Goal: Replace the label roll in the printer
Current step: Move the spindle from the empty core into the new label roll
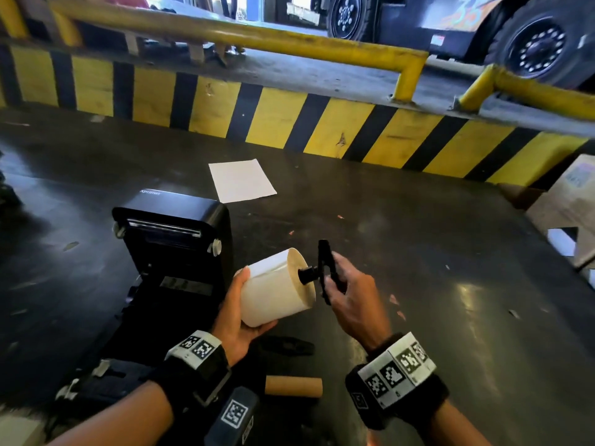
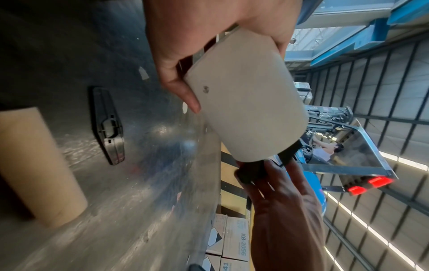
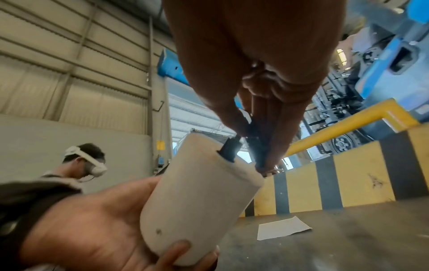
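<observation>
Spindle entering core of label roll, left hand cradling roll above counter beside open printer, right hand fingers gripping guide plate; push should stay straight, fully seated.

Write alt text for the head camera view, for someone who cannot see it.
A person's left hand holds a white cylindrical label roll while the right hand grips a black plastic spindle holder pushed into its core. A black label printer stands open to the left on the dark tabletop; a brown cardboard core lies nearer the person.
</observation>
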{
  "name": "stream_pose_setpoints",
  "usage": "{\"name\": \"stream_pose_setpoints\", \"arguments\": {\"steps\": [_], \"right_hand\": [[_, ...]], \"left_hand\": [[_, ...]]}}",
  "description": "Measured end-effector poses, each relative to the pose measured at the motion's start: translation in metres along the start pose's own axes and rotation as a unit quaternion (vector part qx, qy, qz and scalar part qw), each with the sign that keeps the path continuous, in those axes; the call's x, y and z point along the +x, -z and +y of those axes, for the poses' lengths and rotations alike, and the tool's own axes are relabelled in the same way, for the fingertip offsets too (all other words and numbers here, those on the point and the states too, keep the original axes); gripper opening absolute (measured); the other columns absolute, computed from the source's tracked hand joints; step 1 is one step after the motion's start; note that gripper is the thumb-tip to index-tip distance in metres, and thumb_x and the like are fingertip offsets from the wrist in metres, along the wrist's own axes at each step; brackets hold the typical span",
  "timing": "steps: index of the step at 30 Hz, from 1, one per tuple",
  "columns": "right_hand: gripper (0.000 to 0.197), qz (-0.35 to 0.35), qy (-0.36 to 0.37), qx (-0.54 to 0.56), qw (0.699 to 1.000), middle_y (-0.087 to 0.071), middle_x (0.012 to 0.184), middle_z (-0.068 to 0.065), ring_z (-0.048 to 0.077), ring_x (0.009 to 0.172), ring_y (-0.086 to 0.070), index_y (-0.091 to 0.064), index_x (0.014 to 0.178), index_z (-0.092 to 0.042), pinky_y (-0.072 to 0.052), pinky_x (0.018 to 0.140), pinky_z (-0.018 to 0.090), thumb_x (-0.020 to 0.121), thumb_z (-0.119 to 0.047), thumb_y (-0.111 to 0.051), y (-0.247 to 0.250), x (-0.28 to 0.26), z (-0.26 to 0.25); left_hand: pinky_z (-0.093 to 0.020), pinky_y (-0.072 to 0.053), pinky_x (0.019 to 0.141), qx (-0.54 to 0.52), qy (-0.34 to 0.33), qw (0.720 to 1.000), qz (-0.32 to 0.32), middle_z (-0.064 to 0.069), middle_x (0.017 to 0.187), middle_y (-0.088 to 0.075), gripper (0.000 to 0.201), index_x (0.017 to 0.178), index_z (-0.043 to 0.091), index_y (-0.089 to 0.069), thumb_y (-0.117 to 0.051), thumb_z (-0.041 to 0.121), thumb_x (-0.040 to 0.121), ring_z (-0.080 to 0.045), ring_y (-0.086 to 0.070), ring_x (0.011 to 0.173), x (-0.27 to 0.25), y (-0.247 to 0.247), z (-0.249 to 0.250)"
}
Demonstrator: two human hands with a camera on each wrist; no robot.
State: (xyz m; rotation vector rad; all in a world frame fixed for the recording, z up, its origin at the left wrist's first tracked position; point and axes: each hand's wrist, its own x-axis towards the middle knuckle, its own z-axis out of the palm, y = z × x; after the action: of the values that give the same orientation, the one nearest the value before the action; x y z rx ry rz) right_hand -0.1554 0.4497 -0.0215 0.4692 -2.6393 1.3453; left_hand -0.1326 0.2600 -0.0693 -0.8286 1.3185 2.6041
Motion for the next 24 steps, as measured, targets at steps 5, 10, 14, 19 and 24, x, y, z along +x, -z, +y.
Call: {"name": "stream_pose_setpoints", "arguments": {"steps": [5,10,14,19,24], "right_hand": [[0.058,-0.076,0.027,-0.076,0.994,-0.068,0.109,0.018,0.034,0.095,-0.063,-0.022,0.145,-0.032,-0.050,0.081,0.041,0.094,-0.012,-0.043,-0.015,0.000,-0.009],[0.060,-0.148,0.033,-0.044,0.987,-0.056,0.122,0.013,0.024,0.108,-0.048,-0.013,0.147,-0.028,-0.038,0.087,0.030,0.089,-0.033,-0.026,-0.024,0.003,-0.009],[0.058,-0.152,0.000,0.071,0.986,-0.045,0.136,0.000,0.011,0.125,-0.038,-0.012,0.145,-0.042,-0.031,0.105,0.031,0.089,-0.053,-0.023,-0.030,0.000,-0.006],[0.061,-0.093,-0.050,0.243,0.964,-0.044,0.143,-0.009,0.005,0.130,-0.042,-0.033,0.140,-0.037,-0.038,0.109,0.037,0.087,-0.066,-0.026,-0.038,0.006,-0.006],[0.056,-0.008,-0.144,0.336,0.931,-0.060,0.121,0.008,0.024,0.110,-0.059,-0.046,0.129,-0.025,-0.055,0.086,0.042,0.090,-0.059,-0.025,-0.039,0.008,-0.012]], "left_hand": [[-0.039,-0.054,0.064,0.032,-0.029,0.999,0.024,-0.012,0.120,-0.063,0.053,0.118,0.030,-0.058,-0.061,0.058,0.074,-0.031,-0.060,0.106,0.003,-0.006,0.006],[-0.042,-0.054,0.067,0.042,-0.031,0.998,0.033,-0.012,0.120,-0.062,0.048,0.117,0.034,-0.057,-0.059,0.058,0.075,-0.034,-0.060,0.107,0.006,-0.006,0.012],[-0.041,-0.055,0.066,0.057,-0.040,0.997,0.037,-0.010,0.120,-0.063,0.056,0.117,0.035,-0.058,-0.061,0.063,0.068,-0.033,-0.060,0.107,0.004,-0.006,0.017],[-0.047,-0.057,0.074,0.098,-0.057,0.992,0.059,-0.010,0.118,-0.061,0.070,0.121,0.029,-0.052,-0.065,0.064,0.063,-0.031,-0.060,0.104,0.002,-0.015,0.020],[-0.046,-0.055,0.077,0.140,-0.033,0.987,0.066,-0.008,0.113,-0.057,0.062,0.122,0.023,-0.042,-0.067,0.052,0.073,-0.027,-0.059,0.100,-0.004,-0.037,0.014]]}}
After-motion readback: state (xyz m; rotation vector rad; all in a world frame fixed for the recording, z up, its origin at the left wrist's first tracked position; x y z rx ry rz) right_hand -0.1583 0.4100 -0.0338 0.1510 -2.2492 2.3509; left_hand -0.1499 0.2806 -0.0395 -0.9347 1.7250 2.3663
